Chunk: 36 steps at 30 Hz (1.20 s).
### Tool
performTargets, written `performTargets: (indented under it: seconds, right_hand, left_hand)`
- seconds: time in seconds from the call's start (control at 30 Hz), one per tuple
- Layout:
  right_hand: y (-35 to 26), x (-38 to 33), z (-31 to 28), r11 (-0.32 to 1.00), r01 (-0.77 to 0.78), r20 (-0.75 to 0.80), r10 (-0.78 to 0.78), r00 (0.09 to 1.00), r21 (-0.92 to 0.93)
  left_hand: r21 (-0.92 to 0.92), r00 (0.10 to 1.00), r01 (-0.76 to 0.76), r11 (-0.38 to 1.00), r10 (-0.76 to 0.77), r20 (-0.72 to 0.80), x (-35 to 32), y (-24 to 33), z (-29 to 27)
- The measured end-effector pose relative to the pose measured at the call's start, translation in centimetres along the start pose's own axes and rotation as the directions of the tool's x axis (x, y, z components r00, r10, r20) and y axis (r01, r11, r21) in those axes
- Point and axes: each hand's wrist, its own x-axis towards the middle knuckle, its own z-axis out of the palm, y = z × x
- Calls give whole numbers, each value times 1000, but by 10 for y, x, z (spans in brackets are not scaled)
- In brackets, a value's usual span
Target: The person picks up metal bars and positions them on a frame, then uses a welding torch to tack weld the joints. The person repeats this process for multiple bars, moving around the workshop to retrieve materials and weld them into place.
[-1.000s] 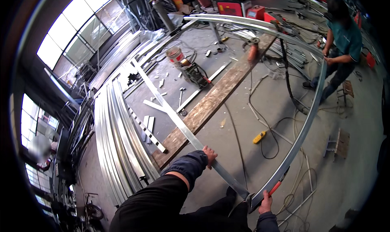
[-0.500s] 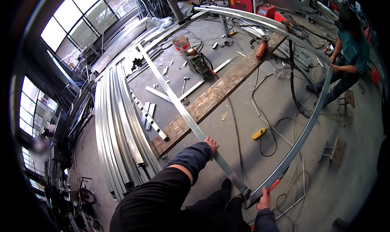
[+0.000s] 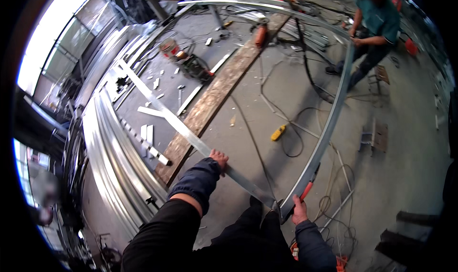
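My left hand (image 3: 219, 160) is closed over a long flat metal bar (image 3: 183, 130), which slants from the far left toward my feet. My right hand (image 3: 300, 212) grips the near end of a second metal bar (image 3: 329, 130), running up to the right. Beside the right fingers, a red-handled tool (image 3: 307, 188) lies along this bar; how it is held is hard to see. The two bars come together at a corner by my shoes (image 3: 276, 206). At the second bar's far end, a person in a green shirt (image 3: 380, 21) has both hands on the metal.
A wooden plank (image 3: 217, 98) crosses the floor under the left bar. A stack of metal profiles (image 3: 112, 160) lies at left. Beyond stand a bucket (image 3: 169, 48) and a machine (image 3: 193, 68). Cables trail around a yellow control box (image 3: 277, 133); a metal bracket (image 3: 373, 137) sits at right.
The whole scene has shifted up and left in the picture as my view turned. Both hands keep their grip on the bars, and the person opposite still holds the far end.
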Motion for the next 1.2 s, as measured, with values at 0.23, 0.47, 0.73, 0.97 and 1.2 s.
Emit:
performTargets:
  seconds: [0.23,0.47,0.73,0.97,1.2]
  right_hand:
    - [-6,6,-7,1000,-11,-13,11,1000,-26]
    - [0,5,-2,1000,-18,-31,18,999,2]
    - [12,16,0,1000,-5,-54,4,999,-14]
    - [6,12,10,1000,8,8,-9,1000,21]
    - [17,11,15,994,104,8,-104,995,19]
  left_hand:
    - [-43,998,7,999,-5,58,3,5,5]
    - [-10,998,5,1000,-5,58,-5,21,-21]
    - [-8,997,27,1000,-27,79,-7,26,-32]
    - [-11,999,29,1000,-28,44,-5,17,-19]
    - [65,999,26,998,-24,-25,-6,18,-17]
